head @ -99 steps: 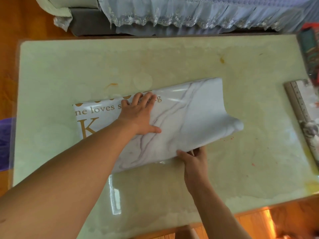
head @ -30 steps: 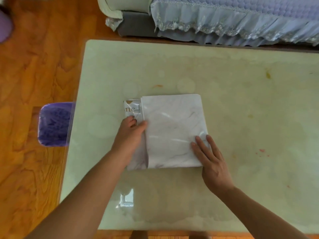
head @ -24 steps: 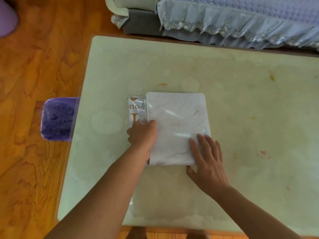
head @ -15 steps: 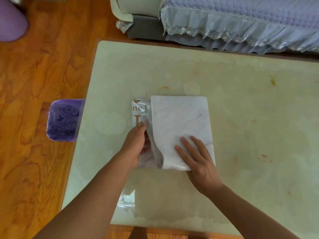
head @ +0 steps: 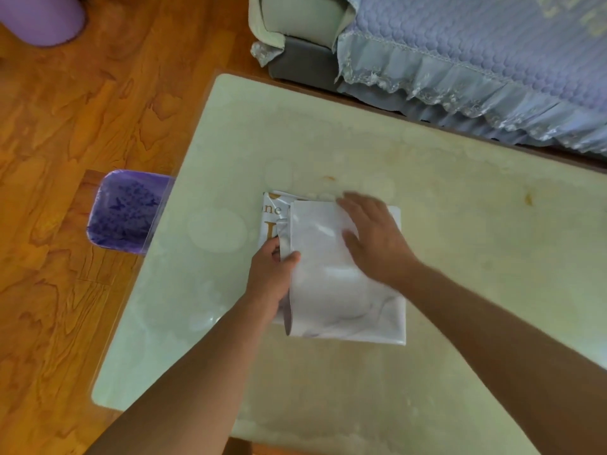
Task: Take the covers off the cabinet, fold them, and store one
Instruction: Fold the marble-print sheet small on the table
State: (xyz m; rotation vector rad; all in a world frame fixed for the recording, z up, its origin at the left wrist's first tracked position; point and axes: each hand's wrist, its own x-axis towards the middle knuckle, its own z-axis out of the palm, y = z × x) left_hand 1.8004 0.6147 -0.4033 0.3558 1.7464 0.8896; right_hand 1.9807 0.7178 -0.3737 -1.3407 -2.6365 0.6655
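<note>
A glossy white cover with a grey marble print (head: 331, 290) lies folded into a rectangle on the pale table (head: 460, 224). A strip with gold letters sticks out along its left side. My left hand (head: 271, 274) pinches the left edge of the top flap, thumb on top, fingers tucked under it. My right hand (head: 371, 238) lies flat and spread on the upper part of the fold, blurred from motion.
A purple-lined bin (head: 126, 211) stands on the wooden floor just off the table's left edge. A sofa with a lilac lace-trimmed cover (head: 476, 54) runs along the table's far side. A purple object (head: 41, 16) sits at the top left.
The cover went from a long half-folded sheet to a compact rectangle. In the last half second my right hand slid from the lower edge up across the fold; my left hand keeps gripping the left flap.
</note>
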